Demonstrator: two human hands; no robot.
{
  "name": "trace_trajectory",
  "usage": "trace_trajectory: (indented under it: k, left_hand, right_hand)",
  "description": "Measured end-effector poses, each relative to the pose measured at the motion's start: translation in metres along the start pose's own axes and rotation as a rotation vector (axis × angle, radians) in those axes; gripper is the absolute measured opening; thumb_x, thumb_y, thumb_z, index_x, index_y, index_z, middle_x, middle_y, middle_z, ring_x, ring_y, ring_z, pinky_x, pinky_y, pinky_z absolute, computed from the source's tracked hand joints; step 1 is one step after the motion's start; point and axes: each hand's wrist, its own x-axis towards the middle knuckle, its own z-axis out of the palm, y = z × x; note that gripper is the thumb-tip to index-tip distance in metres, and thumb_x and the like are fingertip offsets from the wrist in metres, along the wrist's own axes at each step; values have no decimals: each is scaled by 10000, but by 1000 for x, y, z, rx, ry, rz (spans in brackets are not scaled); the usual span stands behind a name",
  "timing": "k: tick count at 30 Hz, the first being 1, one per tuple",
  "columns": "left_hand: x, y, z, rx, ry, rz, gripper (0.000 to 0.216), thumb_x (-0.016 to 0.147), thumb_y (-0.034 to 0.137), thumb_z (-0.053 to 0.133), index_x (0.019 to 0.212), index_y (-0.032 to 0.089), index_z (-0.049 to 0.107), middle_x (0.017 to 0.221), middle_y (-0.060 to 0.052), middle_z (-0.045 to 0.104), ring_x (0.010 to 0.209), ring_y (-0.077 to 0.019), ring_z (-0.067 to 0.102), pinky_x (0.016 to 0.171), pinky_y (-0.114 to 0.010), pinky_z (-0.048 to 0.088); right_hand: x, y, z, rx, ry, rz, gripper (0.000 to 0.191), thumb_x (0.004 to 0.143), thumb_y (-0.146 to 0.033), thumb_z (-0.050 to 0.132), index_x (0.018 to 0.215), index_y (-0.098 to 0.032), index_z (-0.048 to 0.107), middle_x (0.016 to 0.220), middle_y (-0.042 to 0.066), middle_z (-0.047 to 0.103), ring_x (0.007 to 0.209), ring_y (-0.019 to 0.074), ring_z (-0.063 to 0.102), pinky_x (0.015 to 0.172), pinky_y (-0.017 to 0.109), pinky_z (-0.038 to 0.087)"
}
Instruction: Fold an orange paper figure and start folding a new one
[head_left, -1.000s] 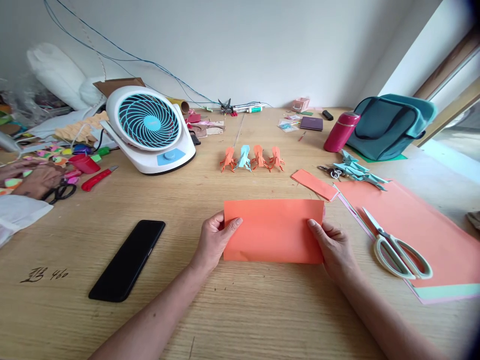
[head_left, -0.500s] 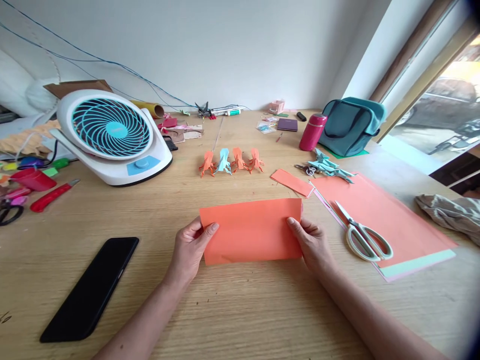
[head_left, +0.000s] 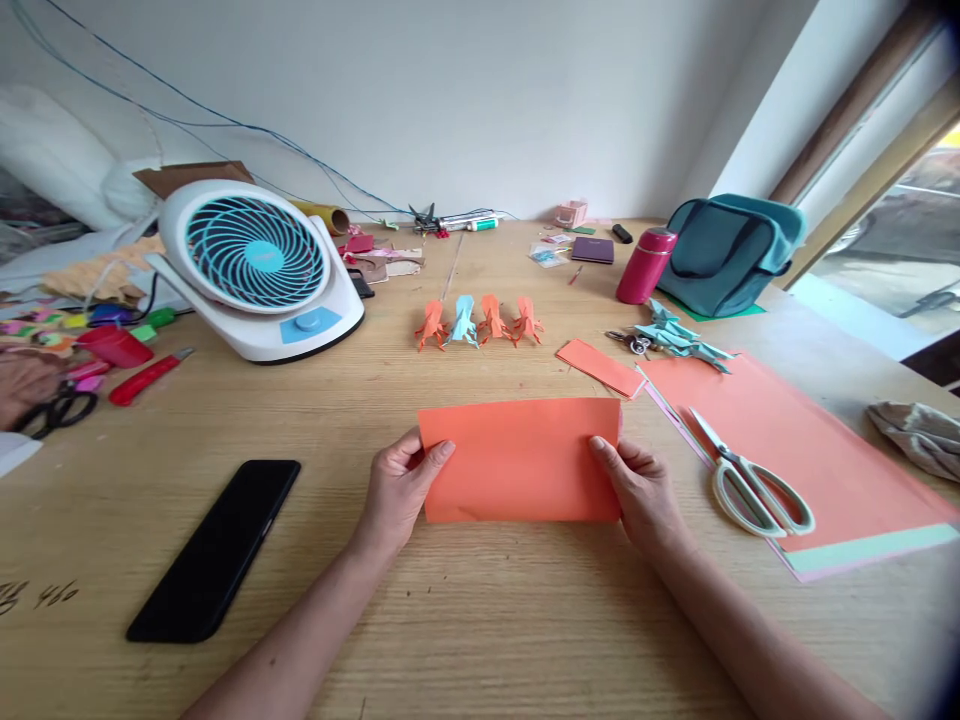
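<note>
An orange sheet of paper (head_left: 522,462) is held up, tilted toward me, above the wooden table. My left hand (head_left: 405,490) grips its left edge, thumb on the front face and fingers behind. On the opposite edge, my right hand (head_left: 643,490) pinches the paper the same way, its fingertips partly hidden behind the sheet. Beyond the paper stand several folded paper figures in a row, among them a light blue one (head_left: 464,321) and an orange one (head_left: 431,324). A pair of scissors (head_left: 750,485) lies to the right on a stack of coloured paper (head_left: 817,450).
A black phone (head_left: 217,550) lies at the left, below a white fan (head_left: 262,270). A red cutter (head_left: 150,377) is beside the fan. Orange strips (head_left: 600,368), pale blue folded pieces (head_left: 682,335), a pink bottle (head_left: 646,266) and a teal bag (head_left: 731,255) sit at the right.
The camera view has turned slightly left, so everything appears shifted to the right. Both hands keep their hold on the orange sheet, which looks nearly unchanged.
</note>
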Motion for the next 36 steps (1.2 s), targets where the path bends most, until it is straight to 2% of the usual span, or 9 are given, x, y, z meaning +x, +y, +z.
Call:
trace_trajectory:
  k: [8,24,36]
  left_hand:
    - [-2,4,2,25,4,26,215,775,381,758,820,174,719,811,-22,658,803,-165,593,780,-290,504]
    - [-3,5,3,36,-3,23,218,776,388,754,820,179,711,835,-25,662,809,-166,592,781,-284,499]
    - [-3,5,2,34,-16,8,218,790,382,747,805,176,679,816,-13,646,798,-155,588,776,-275,497]
  right_hand:
    - [-1,1,-2,40,-27,21,248,723,-440,841,893,-261,812,884,30,794,801,232,734,618,283,586]
    - [-2,1,-2,42,-13,35,268,713,-447,842,895,-253,807,941,47,797,831,272,742,594,319,595]
    - [-3,-1,0,76,-24,40,245,709,-428,853,887,-264,814,908,41,795,811,258,741,611,316,602]
